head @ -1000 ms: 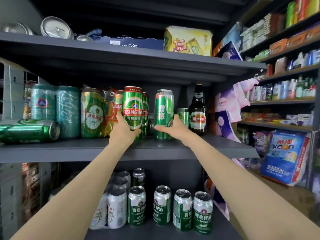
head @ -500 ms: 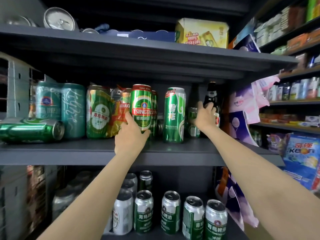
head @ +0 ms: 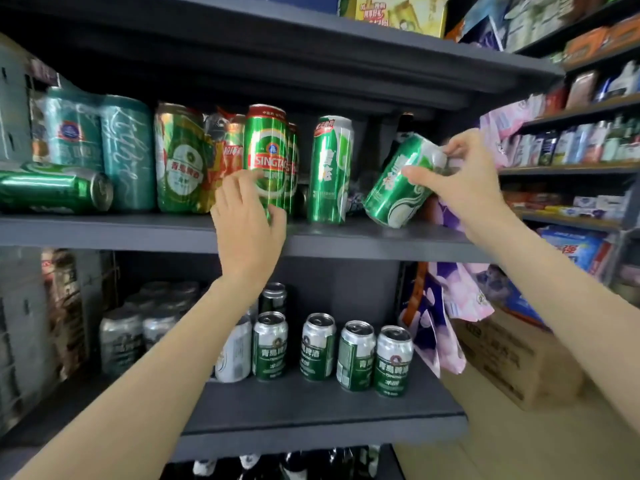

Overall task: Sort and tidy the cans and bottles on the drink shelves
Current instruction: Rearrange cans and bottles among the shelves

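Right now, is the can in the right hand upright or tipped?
Tipped. The right hand holds the can by its top end, which leans right; its base is off the shelf. The tall can beside it stands upright.

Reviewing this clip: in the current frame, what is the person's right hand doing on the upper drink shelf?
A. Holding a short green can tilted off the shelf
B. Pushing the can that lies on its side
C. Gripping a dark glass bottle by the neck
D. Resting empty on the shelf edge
A: the right hand grips a short green can that leans to the right, while the can lying on its side sits untouched at the far left.
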Demonstrator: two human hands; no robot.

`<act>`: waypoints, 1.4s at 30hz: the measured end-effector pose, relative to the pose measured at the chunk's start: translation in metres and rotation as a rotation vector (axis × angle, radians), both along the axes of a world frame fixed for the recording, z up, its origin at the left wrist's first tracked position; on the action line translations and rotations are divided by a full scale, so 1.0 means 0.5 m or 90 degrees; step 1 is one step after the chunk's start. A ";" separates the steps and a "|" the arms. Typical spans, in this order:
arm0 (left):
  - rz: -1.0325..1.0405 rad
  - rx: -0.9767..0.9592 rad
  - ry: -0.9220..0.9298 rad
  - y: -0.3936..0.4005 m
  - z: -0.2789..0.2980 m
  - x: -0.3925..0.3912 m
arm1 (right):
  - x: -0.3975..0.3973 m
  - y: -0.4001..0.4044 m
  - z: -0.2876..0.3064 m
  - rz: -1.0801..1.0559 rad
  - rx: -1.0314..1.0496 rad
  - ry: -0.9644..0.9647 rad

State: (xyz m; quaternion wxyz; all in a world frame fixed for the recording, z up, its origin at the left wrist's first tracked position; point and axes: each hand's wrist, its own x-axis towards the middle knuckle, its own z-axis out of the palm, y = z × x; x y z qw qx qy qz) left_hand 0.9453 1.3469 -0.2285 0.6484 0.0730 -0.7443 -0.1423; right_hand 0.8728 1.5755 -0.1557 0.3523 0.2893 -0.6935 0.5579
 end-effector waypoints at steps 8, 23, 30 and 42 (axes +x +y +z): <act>0.029 -0.235 -0.180 -0.030 -0.277 0.042 | 0.137 -0.001 -0.238 0.151 0.275 -0.110; 0.079 -0.208 -0.577 -0.082 -0.347 0.003 | -0.021 -0.181 -0.444 -0.119 0.825 0.061; 0.099 -0.208 -0.705 -0.075 -0.355 -0.010 | -0.061 -0.231 -0.445 -0.108 0.865 0.012; 0.078 -0.154 -0.691 -0.064 -0.339 -0.023 | -0.095 -0.229 -0.439 -0.165 0.872 0.090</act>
